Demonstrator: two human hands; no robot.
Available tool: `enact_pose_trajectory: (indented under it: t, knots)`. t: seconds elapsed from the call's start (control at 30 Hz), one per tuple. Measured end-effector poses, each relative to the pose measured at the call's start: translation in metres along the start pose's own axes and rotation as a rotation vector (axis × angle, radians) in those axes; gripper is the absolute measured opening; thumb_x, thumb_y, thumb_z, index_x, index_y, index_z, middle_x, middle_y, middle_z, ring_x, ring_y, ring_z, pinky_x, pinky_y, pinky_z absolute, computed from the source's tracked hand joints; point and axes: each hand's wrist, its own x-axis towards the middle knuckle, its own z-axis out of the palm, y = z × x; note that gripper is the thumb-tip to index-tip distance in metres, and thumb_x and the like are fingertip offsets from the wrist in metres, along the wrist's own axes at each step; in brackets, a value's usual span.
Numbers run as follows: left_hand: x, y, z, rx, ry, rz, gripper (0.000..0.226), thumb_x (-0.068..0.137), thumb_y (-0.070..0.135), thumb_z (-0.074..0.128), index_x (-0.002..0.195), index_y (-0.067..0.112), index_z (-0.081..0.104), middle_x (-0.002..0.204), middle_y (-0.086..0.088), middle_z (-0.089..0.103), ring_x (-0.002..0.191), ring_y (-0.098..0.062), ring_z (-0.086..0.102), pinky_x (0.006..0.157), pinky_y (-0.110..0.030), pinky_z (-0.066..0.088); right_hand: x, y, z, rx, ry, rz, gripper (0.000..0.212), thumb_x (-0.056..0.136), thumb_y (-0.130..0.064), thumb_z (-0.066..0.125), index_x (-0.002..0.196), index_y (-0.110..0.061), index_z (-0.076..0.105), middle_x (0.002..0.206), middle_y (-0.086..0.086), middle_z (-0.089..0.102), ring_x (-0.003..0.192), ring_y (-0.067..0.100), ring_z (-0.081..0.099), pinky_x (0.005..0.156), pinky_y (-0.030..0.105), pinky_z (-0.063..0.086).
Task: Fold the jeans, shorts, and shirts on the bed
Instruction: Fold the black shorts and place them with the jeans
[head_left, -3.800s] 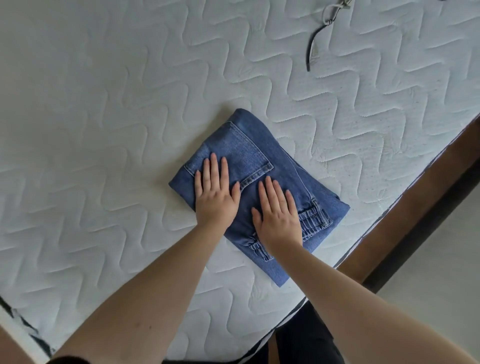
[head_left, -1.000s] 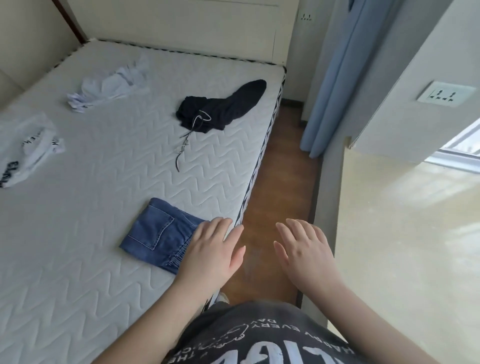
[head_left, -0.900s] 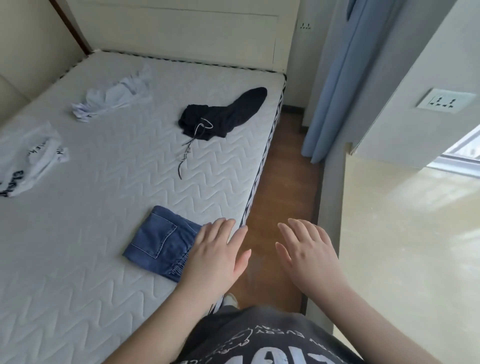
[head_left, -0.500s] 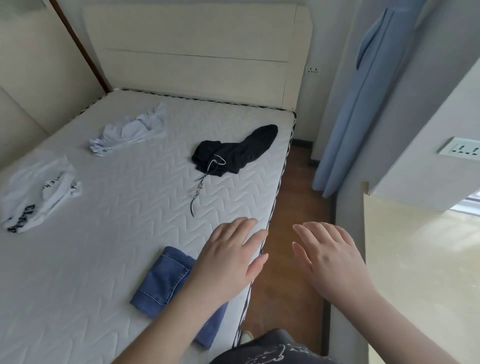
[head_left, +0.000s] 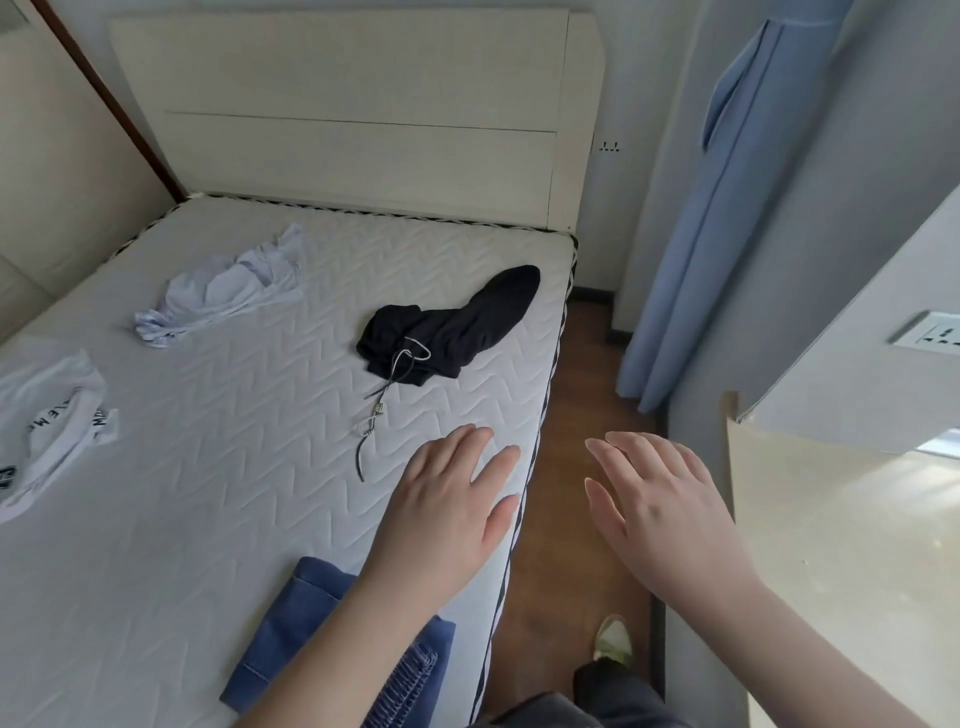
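Note:
Folded blue jeans (head_left: 296, 629) lie at the near edge of the white quilted mattress (head_left: 218, 467), partly hidden under my left forearm. Black shorts (head_left: 452, 325) with a pale drawstring lie crumpled near the mattress's right edge. A crumpled pale shirt (head_left: 228, 286) sits farther left, and a white shirt with black lettering (head_left: 47, 421) lies at the left edge. My left hand (head_left: 449, 512) hovers flat and empty over the mattress edge. My right hand (head_left: 657, 512) hangs open and empty above the wooden floor.
A cream headboard (head_left: 358, 119) stands at the far end of the bed. A strip of wooden floor (head_left: 576, 467) runs along the bed's right side, bounded by a blue curtain (head_left: 691, 260) and a grey wall with a socket (head_left: 930, 338). My shoe (head_left: 615, 639) shows below.
Both hands lifted off the folded jeans. My view rose and moved along the bed toward the headboard, so the jeans slid down to the bottom of the frame.

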Motion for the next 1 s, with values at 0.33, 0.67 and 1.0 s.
enact_pose_trajectory:
  t: [0.33, 0.67, 1.0]
  knots:
    - [0.103, 0.019, 0.041, 0.039, -0.086, -0.196, 0.042, 0.09, 0.033, 0.042, 0.121, 0.017, 0.065, 0.111, -0.002, 0.064, 0.1, -0.024, 0.064, 0.08, -0.039, 0.054, 0.081, 0.103, 0.047, 0.097, -0.082, -0.076, 0.035, 0.091, -0.029, 0.061, 0.123, -0.014, 0.064, 0.123, 0.007, 0.063, 0.113, 0.03, 0.06, 0.098, 0.044, 0.047]
    - [0.146, 0.014, 0.063, 0.08, -0.139, -0.406, 0.038, 0.09, 0.035, 0.044, 0.119, 0.021, 0.063, 0.109, 0.003, 0.063, 0.1, -0.02, 0.062, 0.084, -0.039, 0.048, 0.159, 0.13, 0.072, 0.187, -0.203, -0.194, 0.039, 0.085, -0.024, 0.07, 0.122, -0.011, 0.066, 0.126, 0.011, 0.064, 0.116, 0.032, 0.061, 0.098, 0.047, 0.05]
    - [0.176, -0.058, 0.097, 0.061, -0.164, -0.605, 0.043, 0.089, 0.037, 0.04, 0.12, 0.02, 0.064, 0.109, 0.001, 0.064, 0.095, -0.022, 0.063, 0.073, -0.038, 0.05, 0.252, 0.096, 0.128, 0.148, -0.201, -0.4, 0.043, 0.077, -0.027, 0.078, 0.118, -0.015, 0.069, 0.121, 0.008, 0.067, 0.108, 0.029, 0.065, 0.094, 0.043, 0.051]
